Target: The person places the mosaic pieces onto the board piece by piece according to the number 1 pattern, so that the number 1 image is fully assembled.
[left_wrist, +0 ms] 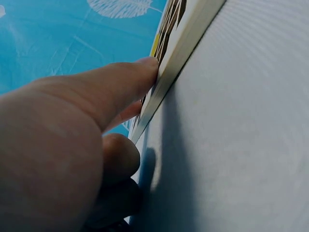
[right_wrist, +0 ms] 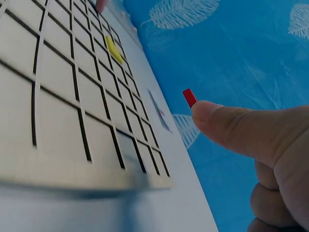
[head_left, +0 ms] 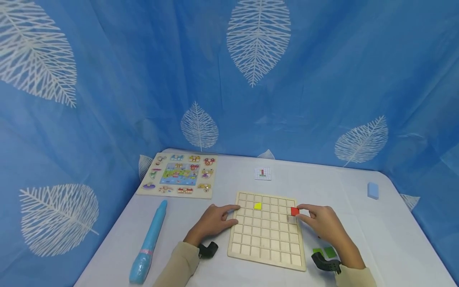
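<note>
Here the right hand (head_left: pixel 324 225) is pinching a red tile (head_left: pixel 295 211) in its fingers (right_wrist: pixel 207 113) just above the grid board's (head_left: pixel 267 231) right edge, while the left hand (head_left: pixel 213 221), fingers relaxed, is steadying the board's left edge, the yellow tile (head_left: pixel 257 205) already lying inside; apparently placing, needing lowering into a cell.

Beige long sleeves (head_left: pixel 179 263), bare hands, what looks like a black strap-mounted camera at each wrist

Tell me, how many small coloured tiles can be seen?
4: a yellow tile on the grid board, a red tile pinched by the right hand, two green tiles behind that hand.
</note>
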The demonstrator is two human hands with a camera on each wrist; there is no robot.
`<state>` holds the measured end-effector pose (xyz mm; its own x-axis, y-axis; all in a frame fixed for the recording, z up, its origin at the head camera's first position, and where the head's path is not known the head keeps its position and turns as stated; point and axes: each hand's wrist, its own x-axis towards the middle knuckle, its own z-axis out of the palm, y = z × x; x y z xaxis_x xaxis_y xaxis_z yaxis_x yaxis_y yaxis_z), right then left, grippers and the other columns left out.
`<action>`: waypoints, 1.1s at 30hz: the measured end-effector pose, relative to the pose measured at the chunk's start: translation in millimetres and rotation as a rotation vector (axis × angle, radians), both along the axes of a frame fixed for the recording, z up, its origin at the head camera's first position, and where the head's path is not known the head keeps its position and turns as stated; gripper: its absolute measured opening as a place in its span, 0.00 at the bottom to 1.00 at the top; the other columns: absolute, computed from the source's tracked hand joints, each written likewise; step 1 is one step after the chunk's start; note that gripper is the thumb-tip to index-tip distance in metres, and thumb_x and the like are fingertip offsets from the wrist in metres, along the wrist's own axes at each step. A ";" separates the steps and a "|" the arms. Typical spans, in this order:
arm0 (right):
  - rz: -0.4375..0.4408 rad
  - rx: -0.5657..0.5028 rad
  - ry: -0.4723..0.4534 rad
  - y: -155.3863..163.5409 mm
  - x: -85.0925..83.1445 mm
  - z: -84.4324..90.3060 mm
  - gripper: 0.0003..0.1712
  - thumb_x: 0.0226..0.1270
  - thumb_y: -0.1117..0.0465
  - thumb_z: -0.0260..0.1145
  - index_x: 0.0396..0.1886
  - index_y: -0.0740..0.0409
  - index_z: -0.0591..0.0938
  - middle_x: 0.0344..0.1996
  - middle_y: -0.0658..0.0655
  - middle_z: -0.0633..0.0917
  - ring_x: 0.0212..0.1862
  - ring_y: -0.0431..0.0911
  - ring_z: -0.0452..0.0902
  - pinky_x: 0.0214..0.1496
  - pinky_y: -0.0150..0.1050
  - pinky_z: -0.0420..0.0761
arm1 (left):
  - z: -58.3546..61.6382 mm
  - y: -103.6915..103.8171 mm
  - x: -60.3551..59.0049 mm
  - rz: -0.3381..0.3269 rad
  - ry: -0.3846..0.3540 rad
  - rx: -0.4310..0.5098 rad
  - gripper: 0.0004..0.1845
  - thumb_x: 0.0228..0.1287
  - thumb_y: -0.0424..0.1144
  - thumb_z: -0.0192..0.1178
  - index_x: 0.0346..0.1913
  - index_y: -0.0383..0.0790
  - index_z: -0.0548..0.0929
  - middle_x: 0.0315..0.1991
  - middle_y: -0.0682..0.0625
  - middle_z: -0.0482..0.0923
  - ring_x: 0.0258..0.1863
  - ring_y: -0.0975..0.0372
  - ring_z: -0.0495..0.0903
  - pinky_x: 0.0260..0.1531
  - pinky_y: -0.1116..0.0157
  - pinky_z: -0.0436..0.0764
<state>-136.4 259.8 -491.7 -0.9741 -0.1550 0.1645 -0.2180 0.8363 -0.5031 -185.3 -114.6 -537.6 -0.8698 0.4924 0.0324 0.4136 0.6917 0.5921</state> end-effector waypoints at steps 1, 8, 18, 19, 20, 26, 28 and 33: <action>0.008 -0.004 0.004 -3.2 -1.3 -0.9 0.19 0.66 0.53 0.75 0.54 0.53 0.88 0.10 0.43 0.63 0.14 0.37 0.54 0.19 0.34 0.59 | -0.2 -0.2 0.8 0.000 -0.003 -0.001 0.25 0.68 0.56 0.66 0.66 0.60 0.81 0.16 0.61 0.65 0.16 0.68 0.61 0.43 0.60 0.70; 0.063 -0.055 0.001 -23.5 -17.2 -4.8 0.18 0.64 0.52 0.75 0.51 0.53 0.89 0.11 0.42 0.61 0.17 0.35 0.49 0.22 0.34 0.59 | -2.1 0.1 -0.4 -0.002 0.017 -0.011 0.25 0.68 0.56 0.66 0.66 0.60 0.81 0.16 0.62 0.65 0.17 0.69 0.60 0.35 0.64 0.67; 0.092 -0.154 -0.082 -52.2 -36.8 -20.3 0.16 0.65 0.51 0.75 0.50 0.51 0.90 0.12 0.44 0.64 0.18 0.37 0.54 0.23 0.34 0.61 | -3.6 -0.8 -0.7 -0.032 0.036 0.003 0.24 0.68 0.55 0.66 0.66 0.58 0.81 0.15 0.63 0.62 0.15 0.71 0.58 0.29 0.68 0.64; 0.090 -0.158 -0.085 -54.0 -38.5 -22.3 0.16 0.65 0.51 0.75 0.50 0.51 0.90 0.12 0.44 0.64 0.18 0.36 0.53 0.23 0.34 0.61 | -3.8 -0.6 -0.8 -0.031 0.036 0.003 0.24 0.68 0.55 0.66 0.66 0.58 0.82 0.15 0.63 0.62 0.15 0.71 0.58 0.29 0.68 0.64; 0.091 -0.163 -0.085 -55.6 -40.1 -24.4 0.16 0.66 0.51 0.75 0.50 0.51 0.90 0.12 0.44 0.64 0.17 0.36 0.53 0.23 0.34 0.61 | -3.7 -0.5 -0.7 -0.031 0.036 0.001 0.24 0.68 0.55 0.66 0.66 0.58 0.82 0.15 0.63 0.62 0.15 0.71 0.58 0.29 0.68 0.64; 0.057 -0.232 -0.136 -64.6 -44.2 -34.2 0.17 0.66 0.52 0.75 0.51 0.53 0.89 0.13 0.44 0.72 0.20 0.39 0.62 0.26 0.35 0.67 | -2.7 0.2 -0.4 -0.025 0.032 -0.011 0.25 0.68 0.56 0.66 0.66 0.59 0.81 0.15 0.63 0.62 0.16 0.70 0.58 0.38 0.64 0.70; 0.039 -0.237 -0.154 -66.8 -44.4 -36.8 0.18 0.65 0.52 0.75 0.52 0.53 0.89 0.15 0.45 0.75 0.22 0.40 0.66 0.29 0.36 0.70 | -2.3 0.3 -0.3 -0.026 0.030 -0.012 0.25 0.68 0.56 0.66 0.66 0.58 0.81 0.16 0.63 0.63 0.17 0.70 0.58 0.45 0.59 0.71; 0.034 -0.207 -0.130 -70.7 -47.0 -40.8 0.19 0.65 0.52 0.75 0.52 0.53 0.89 0.15 0.45 0.75 0.24 0.41 0.67 0.33 0.37 0.71 | -3.4 -0.8 -1.7 -0.016 0.031 -0.026 0.25 0.68 0.56 0.66 0.67 0.60 0.81 0.16 0.63 0.64 0.17 0.69 0.59 0.45 0.58 0.71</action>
<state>-183.4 189.1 -532.6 -0.9840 -0.1641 0.0693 -0.1662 0.7058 -0.6886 -187.0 -115.3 -541.0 -0.8606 0.5071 0.0461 0.4423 0.6996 0.5612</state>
